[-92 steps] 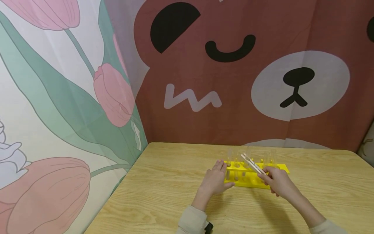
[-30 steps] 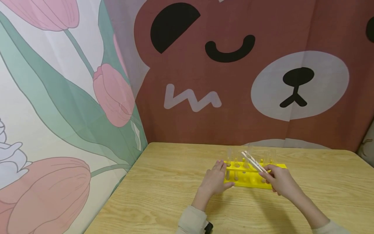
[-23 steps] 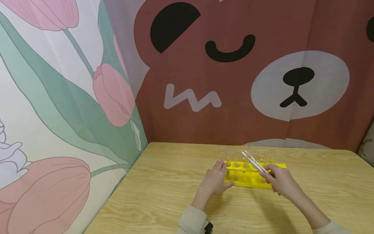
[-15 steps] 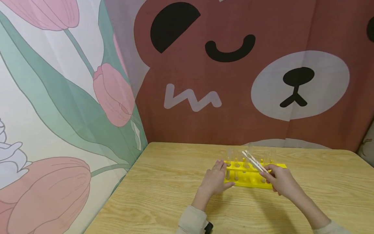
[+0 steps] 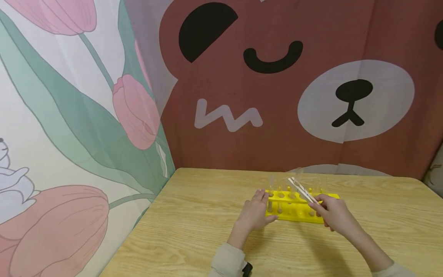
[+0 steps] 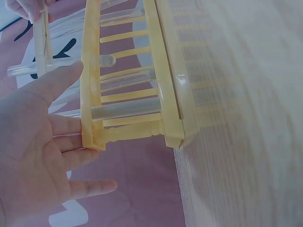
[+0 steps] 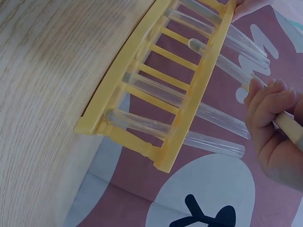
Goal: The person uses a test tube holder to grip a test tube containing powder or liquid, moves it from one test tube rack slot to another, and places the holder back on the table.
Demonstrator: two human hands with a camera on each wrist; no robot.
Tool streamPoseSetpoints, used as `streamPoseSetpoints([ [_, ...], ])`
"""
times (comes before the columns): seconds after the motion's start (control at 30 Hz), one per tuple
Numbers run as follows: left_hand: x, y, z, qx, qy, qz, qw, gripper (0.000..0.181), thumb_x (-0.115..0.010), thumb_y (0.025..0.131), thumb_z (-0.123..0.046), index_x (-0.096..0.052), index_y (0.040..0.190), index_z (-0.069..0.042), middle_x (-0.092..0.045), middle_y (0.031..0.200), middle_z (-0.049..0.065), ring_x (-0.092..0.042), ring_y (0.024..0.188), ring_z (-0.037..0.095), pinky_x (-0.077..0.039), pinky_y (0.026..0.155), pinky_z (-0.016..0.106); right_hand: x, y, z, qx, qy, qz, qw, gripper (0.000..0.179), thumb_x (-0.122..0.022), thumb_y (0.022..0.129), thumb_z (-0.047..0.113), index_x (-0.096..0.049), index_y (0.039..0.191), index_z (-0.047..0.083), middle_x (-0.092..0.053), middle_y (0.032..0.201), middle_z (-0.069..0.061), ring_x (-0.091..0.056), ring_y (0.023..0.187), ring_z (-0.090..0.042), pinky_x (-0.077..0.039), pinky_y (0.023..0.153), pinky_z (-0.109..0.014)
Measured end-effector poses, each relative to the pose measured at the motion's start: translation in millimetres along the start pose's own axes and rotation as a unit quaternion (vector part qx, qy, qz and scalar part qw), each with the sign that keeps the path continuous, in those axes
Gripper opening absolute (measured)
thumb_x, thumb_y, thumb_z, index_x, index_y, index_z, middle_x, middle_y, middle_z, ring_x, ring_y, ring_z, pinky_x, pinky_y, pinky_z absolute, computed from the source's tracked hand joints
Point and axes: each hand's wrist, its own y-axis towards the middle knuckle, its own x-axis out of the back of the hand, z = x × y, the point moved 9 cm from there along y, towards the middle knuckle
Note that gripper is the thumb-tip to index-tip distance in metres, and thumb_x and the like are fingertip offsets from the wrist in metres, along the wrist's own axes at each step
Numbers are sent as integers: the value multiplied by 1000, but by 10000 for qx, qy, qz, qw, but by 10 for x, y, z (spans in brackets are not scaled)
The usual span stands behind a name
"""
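Note:
My right hand (image 5: pixel 333 215) grips a wooden test tube holder (image 5: pixel 302 191) that slants up to the left over the rack. Its jaws are on a clear test tube (image 7: pixel 222 61), tilted, with its rounded bottom just below a hole in the rack's upper plate. At the left end of the yellow test tube rack (image 5: pixel 301 217), my left hand (image 5: pixel 254 213) holds the upper plate. In the left wrist view, the thumb (image 6: pixel 61 80) lies on the near side, some fingers pass behind, and the little finger sticks out free.
Several other clear test tubes stand in the rack; one test tube (image 7: pixel 142 123) is at its right end and another test tube (image 6: pixel 128 109) at its left. The rack stands on a wood-grain table (image 5: pixel 194 227), before a bear-patterned curtain (image 5: pixel 235 150).
My right hand, the holder and its test tube have shifted slightly up and to the right, and the tube leans more to the right. The left hand and rack stay in place.

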Motion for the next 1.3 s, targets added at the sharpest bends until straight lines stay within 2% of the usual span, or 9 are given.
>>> streamPoseSetpoints([
  [1.3,-2,3,3,104,-168,110,9997,73,-50,84,-55,-34,139,-10,-27,143,3,-20,132,15,-35,94,40,92,-36,14,147,-107,-189,9997,22,-51,92,19,-54,94,-3,-46,58,-1,-42,36,-14,-39,33,-27],
])
